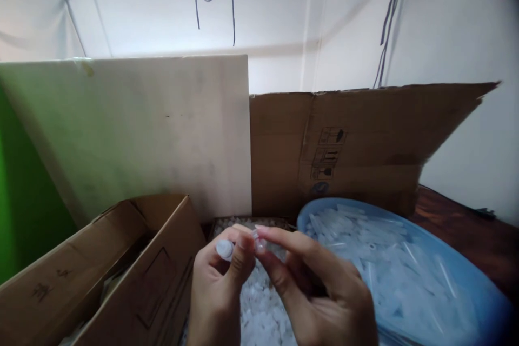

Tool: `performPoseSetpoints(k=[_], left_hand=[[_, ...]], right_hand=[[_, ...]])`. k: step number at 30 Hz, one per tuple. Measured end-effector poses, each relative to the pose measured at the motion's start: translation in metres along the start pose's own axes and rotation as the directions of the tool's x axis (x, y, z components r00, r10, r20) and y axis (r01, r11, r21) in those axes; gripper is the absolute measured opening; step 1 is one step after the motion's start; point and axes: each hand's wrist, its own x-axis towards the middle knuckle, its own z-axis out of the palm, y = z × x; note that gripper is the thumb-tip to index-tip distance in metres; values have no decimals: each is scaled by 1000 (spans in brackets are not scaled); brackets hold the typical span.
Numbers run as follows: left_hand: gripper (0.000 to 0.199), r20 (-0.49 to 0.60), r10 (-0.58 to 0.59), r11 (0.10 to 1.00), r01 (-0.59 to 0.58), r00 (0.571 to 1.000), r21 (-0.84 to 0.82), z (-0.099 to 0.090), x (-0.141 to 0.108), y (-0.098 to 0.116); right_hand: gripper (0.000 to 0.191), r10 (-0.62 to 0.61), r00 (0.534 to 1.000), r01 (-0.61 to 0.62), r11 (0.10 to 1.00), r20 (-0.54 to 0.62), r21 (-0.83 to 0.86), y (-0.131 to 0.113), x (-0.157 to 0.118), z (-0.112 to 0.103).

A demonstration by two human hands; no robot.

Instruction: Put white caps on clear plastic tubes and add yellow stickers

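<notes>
My left hand [223, 275] is closed around a translucent plastic tube [225, 250], whose round whitish end sticks out beside the thumb. The tube's middle is hidden by the fingers. Between thumb and index finger, my right hand [320, 281] pinches a small clear plastic piece [260, 243], right against the left fingertips. Whether that piece is joined to the tube I cannot tell. Under both hands lies a heap of small white plastic pieces [265, 308]. To the right, a blue basin [482, 297] holds many translucent tubes [389, 259].
An open cardboard box [162, 270] stands at the left with its contents mostly hidden. Behind the hands rise a pale board [162, 135] and a brown cardboard sheet [365, 140]. A dark wooden surface [454, 227] shows at right. Dark cords [233, 5] hang from above.
</notes>
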Motion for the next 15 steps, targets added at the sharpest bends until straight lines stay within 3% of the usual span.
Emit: performPoseSetpoints(k=[4,9,15], left_hand=[[35,66,75,992,-81,995,93,1,-6,14],[34,-95,165,963,-139,982,233,-4,-5,19],[33,-155,248,924,-185,956,334,-16,-1,13]], right_hand=[[18,1,990,1,1000,-139,12,-16,-3,-4],[24,80,973,-52,990,-216,133,-26,-5,-5],[30,9,980,40,970,-197,240,-22,-2,-6]])
